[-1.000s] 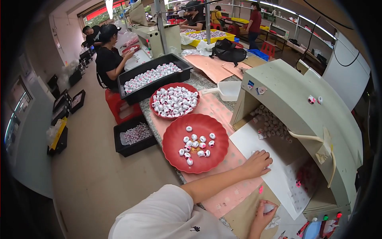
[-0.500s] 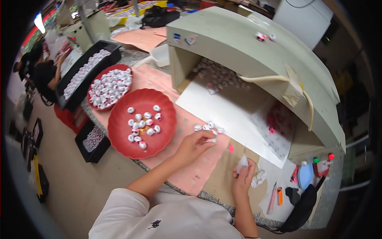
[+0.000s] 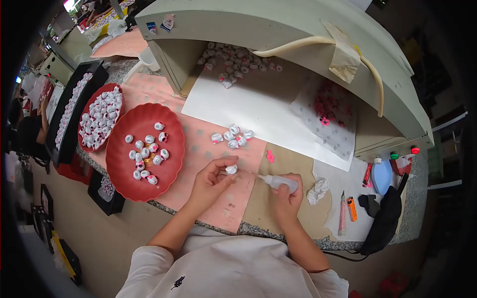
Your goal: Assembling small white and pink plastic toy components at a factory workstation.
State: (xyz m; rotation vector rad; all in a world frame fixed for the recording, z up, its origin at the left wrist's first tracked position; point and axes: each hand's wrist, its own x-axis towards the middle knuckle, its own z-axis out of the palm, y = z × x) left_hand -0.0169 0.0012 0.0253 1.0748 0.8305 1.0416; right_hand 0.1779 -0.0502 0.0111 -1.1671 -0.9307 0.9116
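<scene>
My left hand (image 3: 211, 181) pinches a small white bead-like piece (image 3: 231, 170) between thumb and fingers, above the pink sheet (image 3: 226, 208). In my right hand (image 3: 289, 201) is a small translucent squeeze bottle (image 3: 284, 183), held tilted. Its thin nozzle points left at the white piece; whether the two touch I cannot tell. Just beyond my left hand lies a cluster of several similar white pieces (image 3: 233, 144). A flat bright pink piece (image 3: 270, 156) rests on brown paper. To the left, a scalloped red plate (image 3: 117, 171) carries several white pieces with pink marks.
A grey-green hood (image 3: 293, 32) arches over white paper (image 3: 238, 109), with more white pieces and pink pieces (image 3: 324, 120) inside. A fuller red plate (image 3: 88, 145) and a black tray (image 3: 98, 74) stand at left. At right lie crumpled tissue (image 3: 318, 191), an orange cutter (image 3: 352, 208) and a black pouch (image 3: 385, 218).
My right hand has turned the bottle from upright to pointing left, toward my left hand. My left hand has drawn back from the cluster with a white piece. The whole view has shifted.
</scene>
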